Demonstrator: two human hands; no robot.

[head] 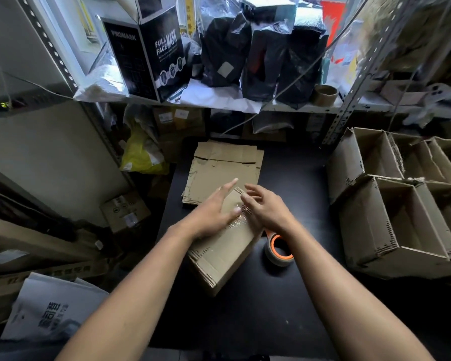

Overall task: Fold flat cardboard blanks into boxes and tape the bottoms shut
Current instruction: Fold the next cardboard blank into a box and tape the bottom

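Box (219, 254) on black table (284, 295); shelving (271, 106) behind; both hands flat.

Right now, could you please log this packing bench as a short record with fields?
surface: black table
in work: cardboard box, bottom side up, clear tape over its seam
left hand: flat on the box, fingers straight
right hand: fingers spread over the taped seam
tape: tape roll with orange core, lying on the table right of the box
supply: stack of flat cardboard blanks behind the box
done: open folded boxes stacked at the right
shelf above: spare brown tape roll, black FULL FACE MASK carton
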